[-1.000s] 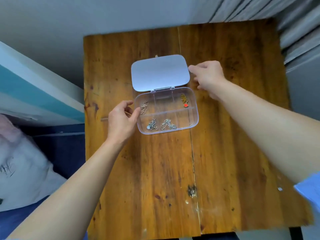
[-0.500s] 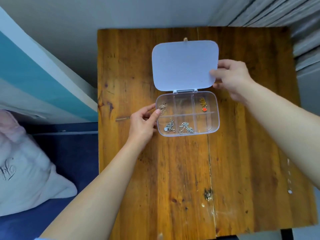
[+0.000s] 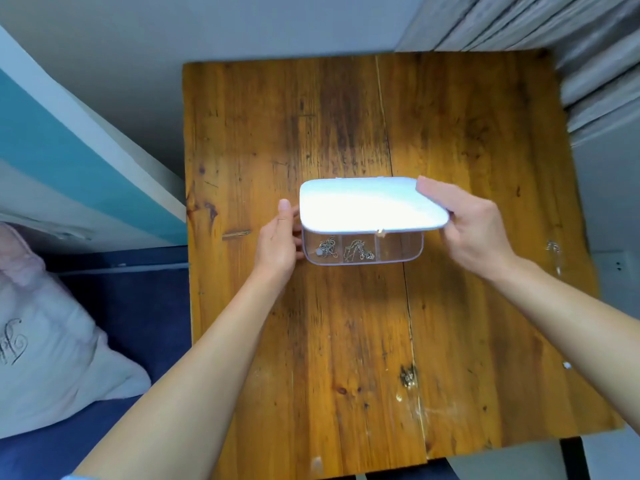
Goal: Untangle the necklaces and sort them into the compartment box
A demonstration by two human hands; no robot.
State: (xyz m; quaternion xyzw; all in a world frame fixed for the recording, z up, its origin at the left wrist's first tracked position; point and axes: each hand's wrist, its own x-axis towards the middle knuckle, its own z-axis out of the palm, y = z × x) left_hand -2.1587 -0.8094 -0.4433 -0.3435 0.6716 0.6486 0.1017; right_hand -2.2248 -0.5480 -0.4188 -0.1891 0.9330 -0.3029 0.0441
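Note:
A clear plastic compartment box [image 3: 398, 252] sits mid-table. Its white lid [image 3: 367, 209] is swung down over the box, almost flat, and hides the back row. Through the front wall I see a silver necklace [image 3: 327, 247] in the left compartment and another silver necklace [image 3: 358, 251] in the middle one; the right front compartment looks empty. My right hand [image 3: 467, 223] grips the lid's right edge, thumb on top. My left hand [image 3: 277, 237] holds the box's left side with fingers curled against it.
The box rests on a worn wooden table [image 3: 346, 341] with a crack running front to back. A bed with a pale pillow [image 3: 45, 341] lies to the left, a grey wall behind, and curtains [image 3: 588, 46] at the right.
My right hand has swung the lid from standing open down over the box. The back-row necklaces are now covered. My left hand stayed at the box's left side.

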